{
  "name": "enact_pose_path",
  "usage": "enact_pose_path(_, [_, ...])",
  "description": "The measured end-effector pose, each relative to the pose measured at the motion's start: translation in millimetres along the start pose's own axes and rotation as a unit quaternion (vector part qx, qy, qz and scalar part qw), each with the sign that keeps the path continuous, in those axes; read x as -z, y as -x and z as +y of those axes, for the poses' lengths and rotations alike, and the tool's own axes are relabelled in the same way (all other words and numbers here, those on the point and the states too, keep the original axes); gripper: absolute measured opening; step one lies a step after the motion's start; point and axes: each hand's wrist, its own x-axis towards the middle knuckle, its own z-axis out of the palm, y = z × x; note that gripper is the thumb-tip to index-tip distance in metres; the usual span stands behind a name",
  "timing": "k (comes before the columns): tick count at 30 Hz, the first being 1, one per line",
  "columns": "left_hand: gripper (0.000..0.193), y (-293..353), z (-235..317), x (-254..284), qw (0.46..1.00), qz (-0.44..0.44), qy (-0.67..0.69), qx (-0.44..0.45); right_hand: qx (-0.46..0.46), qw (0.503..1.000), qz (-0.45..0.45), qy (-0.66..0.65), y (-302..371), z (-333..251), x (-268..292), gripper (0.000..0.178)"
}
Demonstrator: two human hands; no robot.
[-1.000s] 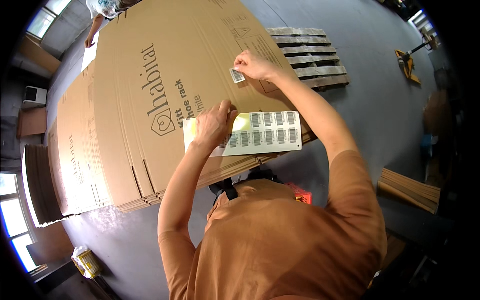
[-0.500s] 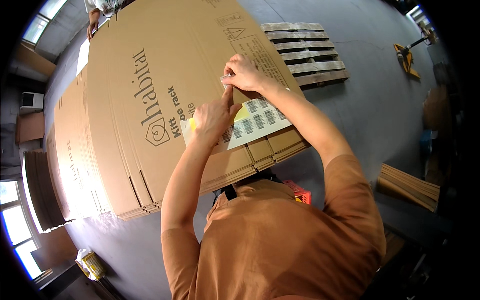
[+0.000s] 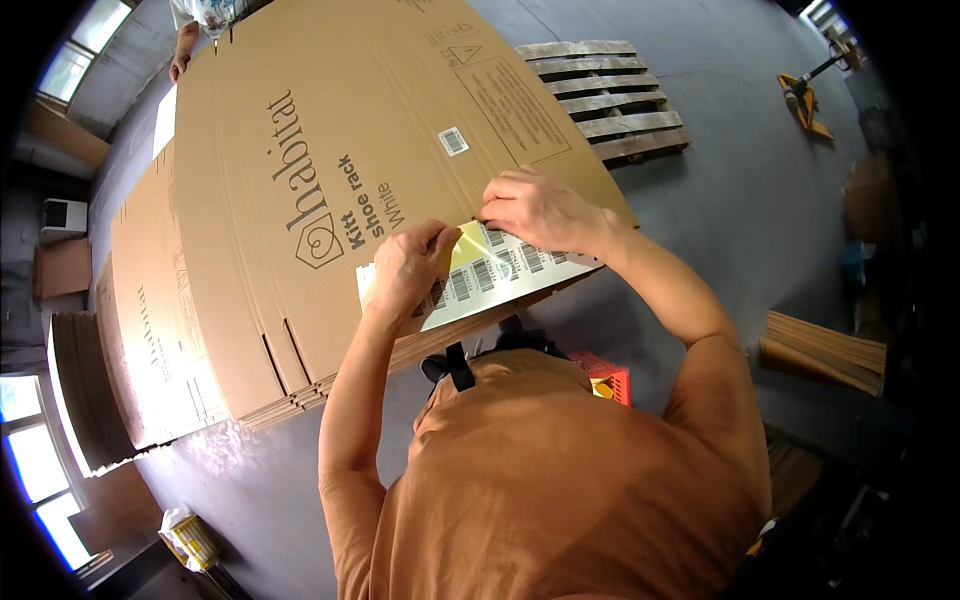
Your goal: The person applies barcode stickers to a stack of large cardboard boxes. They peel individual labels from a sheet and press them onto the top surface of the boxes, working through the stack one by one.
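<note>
Fingers [image 3: 452,243] of the left hand [image 3: 412,268] pinch the label sheet [image 3: 480,280], curling its yellow backing up so a sticker can lift. Right hand [image 3: 535,208] closes its fingertips on the sheet's upper edge, pressing it flat against the cardboard stack [image 3: 300,200]. One small label [image 3: 453,141] sits stuck higher on the top carton.

wooden pallet [image 3: 608,100] on grey floor [image 3: 740,160], beyond the cardboard stack | yellow pallet jack [image 3: 805,100] far right | stacked wooden boards [image 3: 825,350] right | red crate [image 3: 606,375] below the stack edge | second cardboard pile [image 3: 85,400] left | another person's hand [image 3: 181,62] top left
</note>
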Motion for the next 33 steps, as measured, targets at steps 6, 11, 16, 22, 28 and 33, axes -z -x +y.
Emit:
enact_pose_path(6, [0.023,29.1,2.9,-2.2,0.993,0.037,-0.064,-0.094,-0.04,0.998,0.016,0.036,7.0,-50.0,11.6,0.007])
enact_pose_path(11, [0.02,51.5,-6.7,-7.7,0.961,0.036,-0.22,-0.164,-0.057,0.995,0.072,-0.034,9.0,-60.8,7.1,0.005])
enact_pose_path(16, [0.022,85.9,-21.8,-8.9,0.956,0.016,-0.226,-0.187,-0.272,0.927,0.088,-0.244,-10.5,-58.3,12.8,0.014])
enact_pose_path(22, [0.028,103.7,-34.5,-11.1,0.947,0.062,-0.22,-0.224,-0.362,0.91,0.002,-0.203,-22.5,-49.0,-68.9,0.02])
enact_pose_path(28, [0.07,103.1,-35.2,-9.4,0.956,0.091,-0.209,-0.184,-0.356,0.927,0.013,-0.121,-24.1,-47.1,-94.0,0.015])
enact_pose_path(33, [0.08,92.7,-36.6,-16.7,0.951,0.037,-0.268,-0.149,-0.348,0.934,0.034,-0.073,-23.0,-48.7,-101.1,0.012])
